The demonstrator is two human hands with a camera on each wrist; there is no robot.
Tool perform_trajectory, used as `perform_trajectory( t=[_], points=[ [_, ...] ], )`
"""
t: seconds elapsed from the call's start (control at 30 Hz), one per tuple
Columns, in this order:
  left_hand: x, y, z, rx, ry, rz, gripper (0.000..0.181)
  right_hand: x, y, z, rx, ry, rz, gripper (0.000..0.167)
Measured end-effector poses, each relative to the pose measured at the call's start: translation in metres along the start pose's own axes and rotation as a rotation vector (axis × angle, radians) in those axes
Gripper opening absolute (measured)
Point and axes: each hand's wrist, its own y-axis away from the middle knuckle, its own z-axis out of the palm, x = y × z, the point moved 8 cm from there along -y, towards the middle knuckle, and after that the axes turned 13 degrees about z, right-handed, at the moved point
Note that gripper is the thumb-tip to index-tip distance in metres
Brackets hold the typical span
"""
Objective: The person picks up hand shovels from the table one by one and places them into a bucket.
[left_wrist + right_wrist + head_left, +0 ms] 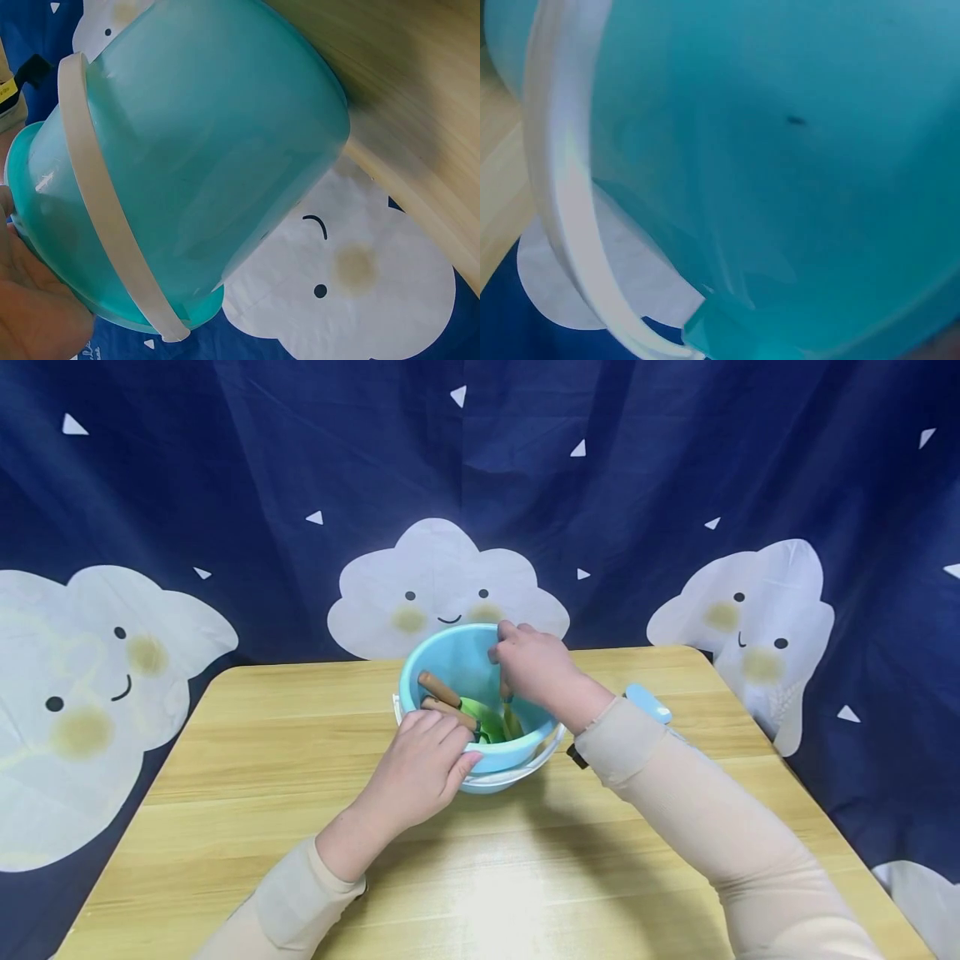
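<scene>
A light blue bucket (480, 764) stands on the table, its white carrying handle (517, 774) hanging down along the near side. My left hand (420, 768) grips the near left rim, fingers over the edge and thumb outside. At the right far rim, my right hand (536, 668) reaches in and holds a wooden-handled tool with a yellowish-green end (512, 722); its exact kind is unclear. Two more wooden handles (440, 687) lean inside at the left, near a bright green piece (486, 718). The right wrist view shows mostly bucket wall (780, 172).
The wood-grain table (247, 793) extends around the bucket, its far edge just behind. A dark blue curtain (285, 435) with smiling white clouds hangs beyond it. A pale blue device (648, 703) shows behind the right wrist.
</scene>
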Motion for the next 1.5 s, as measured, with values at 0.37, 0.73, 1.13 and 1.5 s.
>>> perform_trajectory(
  t=[0.37,0.73,1.13,1.5],
  points=[
    [0.000,0.000,-0.001,0.014,0.000,0.003,0.054,0.005,0.009,-0.014,0.013,-0.068,-0.012,0.018],
    [0.000,0.000,-0.001,0.019,-0.002,0.007,0.054,0.014,0.019,-0.026,0.022,-0.050,-0.014,0.025],
    [0.000,0.000,-0.001,0.022,0.002,0.004,0.055,0.037,0.029,-0.041,0.044,-0.050,0.035,0.027],
    [0.001,0.000,-0.002,0.027,0.005,0.006,0.053,0.066,0.041,-0.053,0.098,-0.099,0.055,0.019]
  ],
)
